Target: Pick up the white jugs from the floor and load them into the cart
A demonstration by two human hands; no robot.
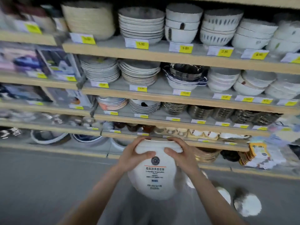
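Left hand (pixel 132 157) and right hand (pixel 179 154) were both wrapped around the top of one white jug (pixel 155 176), fingers curled snug on its rim. Jug was up off the floor (pixel 40 184), in front of the shelves (pixel 162 101). More white jugs (pixel 247 207) sat on the floor to its lower right.

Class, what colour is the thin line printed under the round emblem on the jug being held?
Orange-red, on the white jug, clearest in the head view.
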